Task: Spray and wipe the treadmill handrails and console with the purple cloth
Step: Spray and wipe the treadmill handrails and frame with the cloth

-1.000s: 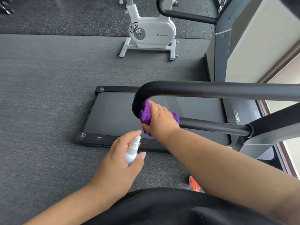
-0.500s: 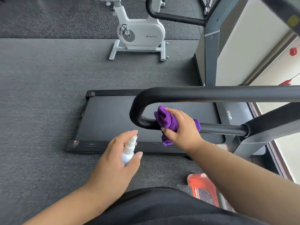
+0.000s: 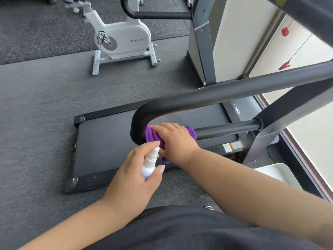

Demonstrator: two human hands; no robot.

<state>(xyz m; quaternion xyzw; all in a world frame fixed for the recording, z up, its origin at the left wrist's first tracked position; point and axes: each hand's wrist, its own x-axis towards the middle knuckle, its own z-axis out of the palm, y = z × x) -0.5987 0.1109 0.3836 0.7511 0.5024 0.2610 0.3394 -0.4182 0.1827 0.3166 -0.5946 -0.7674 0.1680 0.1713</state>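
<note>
Carpet point(image 3: 36, 109) — grey, under treadmill point(image 3: 108, 141)

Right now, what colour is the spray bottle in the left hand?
White, head view: the spray bottle in the left hand.

Right hand point(image 3: 177, 139) presses purple cloth point(image 3: 153, 136) (bunched) against handrail point(image 3: 225, 129).

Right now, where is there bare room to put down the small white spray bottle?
The dark treadmill belt, left of the black curved handrail, is bare. So is the grey carpet floor between the belt and the white exercise bike. It is crowded where the right hand presses the purple cloth.
</note>
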